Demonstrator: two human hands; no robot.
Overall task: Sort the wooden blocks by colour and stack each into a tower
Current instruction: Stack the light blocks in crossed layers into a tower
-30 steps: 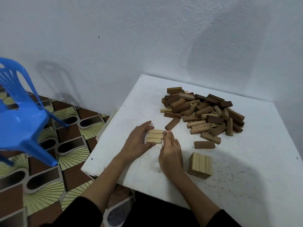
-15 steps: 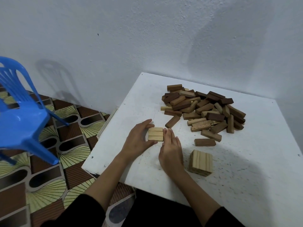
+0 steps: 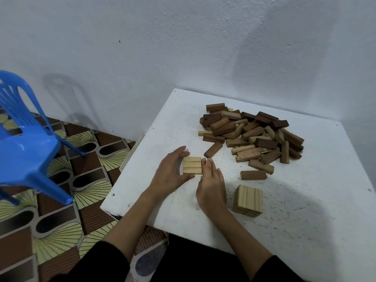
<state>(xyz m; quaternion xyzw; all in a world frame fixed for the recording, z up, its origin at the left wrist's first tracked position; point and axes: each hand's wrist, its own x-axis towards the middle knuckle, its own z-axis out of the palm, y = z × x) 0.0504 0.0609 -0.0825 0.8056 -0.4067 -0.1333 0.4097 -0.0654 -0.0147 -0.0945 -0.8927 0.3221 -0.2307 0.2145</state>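
Three light wooden blocks [image 3: 192, 165] lie side by side as a flat square on the white table [image 3: 305, 200]. My left hand [image 3: 171, 176] cups their left end, thumb and fingers curled round the near and far sides. My right hand [image 3: 211, 184] lies flat with straight fingers pressed against their right end. A short stack of light blocks [image 3: 248, 198] stands to the right of my right hand. A mixed pile of dark, medium and light blocks [image 3: 252, 135] lies further back.
One dark block [image 3: 253, 175] and another [image 3: 213, 149] lie loose between the pile and my hands. A blue plastic chair [image 3: 26, 143] stands on the patterned floor to the left. The wall runs along the table's far edge.
The three light blocks, staggered a second ago, have been squeezed between my hands into an even square. Both hands stay at their ends.
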